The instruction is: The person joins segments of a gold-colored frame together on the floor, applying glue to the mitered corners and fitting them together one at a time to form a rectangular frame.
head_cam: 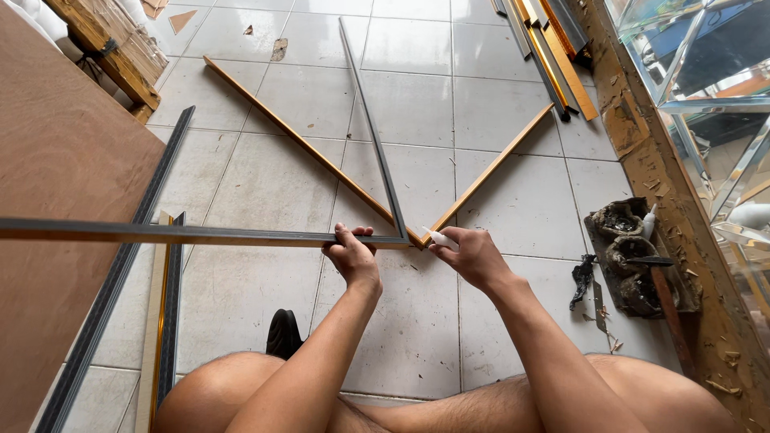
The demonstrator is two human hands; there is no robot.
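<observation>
Down on the tiled floor (265,184), the left hand (351,255) is clamped around a dark frame strip (200,234), fingers curled over its top edge just short of the corner. That corner meets a second dark strip (370,128) running away across the tiles. Just beside it, the right hand (473,255) is closed around a small white tube (439,238), its tip pointing at the joint where two wooden strips (489,170) also come together. Off to the right, a blackened tray (634,256) sits against the wall.
</observation>
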